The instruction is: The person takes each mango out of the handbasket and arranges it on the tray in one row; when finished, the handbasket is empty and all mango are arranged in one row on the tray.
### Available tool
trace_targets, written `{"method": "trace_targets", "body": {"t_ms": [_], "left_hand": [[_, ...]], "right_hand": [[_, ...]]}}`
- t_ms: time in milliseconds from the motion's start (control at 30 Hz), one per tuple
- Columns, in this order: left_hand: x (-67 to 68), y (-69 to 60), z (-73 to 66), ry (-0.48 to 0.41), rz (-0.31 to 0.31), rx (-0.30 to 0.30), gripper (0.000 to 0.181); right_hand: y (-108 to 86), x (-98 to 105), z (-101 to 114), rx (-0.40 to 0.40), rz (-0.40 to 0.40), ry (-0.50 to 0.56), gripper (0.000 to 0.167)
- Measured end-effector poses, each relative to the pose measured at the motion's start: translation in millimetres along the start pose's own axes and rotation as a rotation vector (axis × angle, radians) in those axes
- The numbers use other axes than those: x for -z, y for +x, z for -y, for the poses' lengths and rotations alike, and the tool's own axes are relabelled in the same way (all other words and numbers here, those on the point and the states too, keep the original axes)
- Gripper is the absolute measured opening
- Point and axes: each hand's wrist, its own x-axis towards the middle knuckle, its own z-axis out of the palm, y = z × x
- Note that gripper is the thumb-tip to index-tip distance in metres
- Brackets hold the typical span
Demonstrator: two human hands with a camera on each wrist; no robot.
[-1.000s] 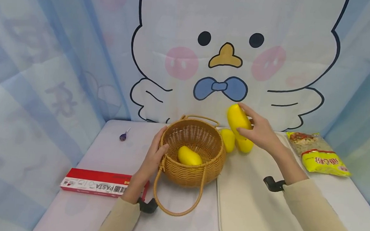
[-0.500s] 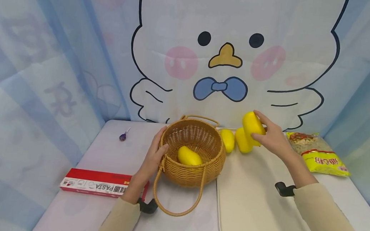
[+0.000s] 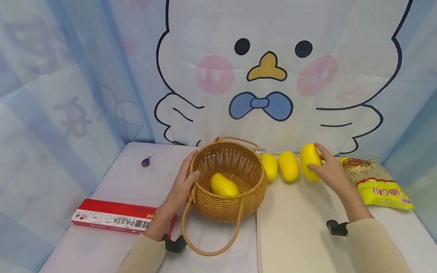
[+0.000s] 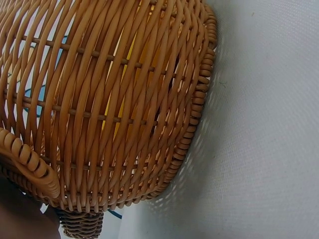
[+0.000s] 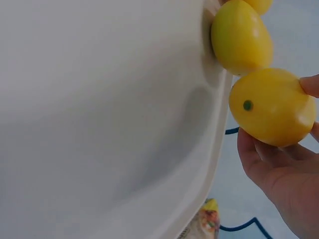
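Note:
My right hand [image 3: 330, 172] grips a yellow mango [image 3: 309, 162] over the far edge of the cream tray [image 3: 294, 243]. In the right wrist view, the held mango [image 5: 271, 107] shows a green stem spot; thumb and fingers are on opposite sides of it. Beside it, another mango [image 3: 288, 166] lies on the tray, with a further mango [image 3: 269, 166] partly hidden behind the wicker basket [image 3: 225, 209]. My left hand [image 3: 182, 184] holds the basket's left side, thumb at the rim. Inside the basket is one mango [image 3: 224, 185]. The left wrist view is filled mostly by basket weave [image 4: 119, 99].
A red pasta box [image 3: 114, 216] lies left, partly behind the left forearm. Farther back is a small lollipop [image 3: 146, 162]. A yellow-labelled food bag [image 3: 378, 185] lies right of the tray. The basket handle [image 3: 210, 253] hangs toward the front. A printed curtain [image 3: 261, 127] stands behind the table.
My right hand has moved right and down with the mango, away from the other two mangoes' spot toward the tray's far right. The left hand and basket stay put.

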Motion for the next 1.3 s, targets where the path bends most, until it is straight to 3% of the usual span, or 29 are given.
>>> {"method": "trace_targets", "body": {"t_ms": [200, 467, 700, 967, 1300], "left_hand": [[0.8, -0.3, 0.5, 0.003, 0.001, 0.008, 0.061], [-0.6, 0.6, 3.7, -0.011, 0.002, 0.012, 0.062], [-3.9, 10.3, 42.3, 0.014, -0.053, -0.037, 0.060], [-4.3, 10.2, 42.2, 0.011, -0.052, -0.033, 0.061], [-3.7, 9.7, 42.7, -0.001, -0.050, -0.043, 0.061]], "right_hand": [[7.1, -11.0, -17.1, -0.031, 0.030, 0.010, 0.084], [6.5, -17.5, -24.1, -0.054, 0.011, 0.035, 0.075], [3.2, -18.8, -28.1, -0.084, 0.017, 0.110, 0.071], [4.8, -21.3, -31.3, -0.121, 0.022, 0.162, 0.072], [5.7, -25.0, -33.9, -0.113, -0.047, 0.057, 0.075]]}}
